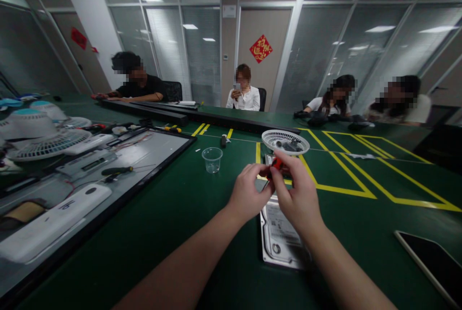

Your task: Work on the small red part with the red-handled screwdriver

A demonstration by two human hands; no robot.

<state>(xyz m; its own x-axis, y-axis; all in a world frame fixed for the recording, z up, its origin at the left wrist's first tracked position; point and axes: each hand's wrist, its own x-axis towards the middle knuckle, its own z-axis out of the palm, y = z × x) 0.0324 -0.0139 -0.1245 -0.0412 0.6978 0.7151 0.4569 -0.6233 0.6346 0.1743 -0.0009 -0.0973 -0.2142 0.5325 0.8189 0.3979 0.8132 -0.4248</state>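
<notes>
Over the far end of a silver hard drive [279, 235], both hands meet around a small red-and-black screwdriver [275, 166]. My right hand [298, 187] is closed, its thumb and fingers pinching the red handle. My left hand [249, 189] is closed too, its fingertips pinched at the lower end of the screwdriver by the shaft. The hard drive lies flat on the green table, label side up, partly hidden by my right hand and forearm. The screwdriver's tip is hidden behind the fingers.
A clear plastic cup [212, 160] stands left of my hands. Beyond them sits a white slotted basket [285, 141] with dark parts. At left, a large panel [173, 144] bears tools and white casings. A phone [429, 262] lies at right. Several people sit across the table.
</notes>
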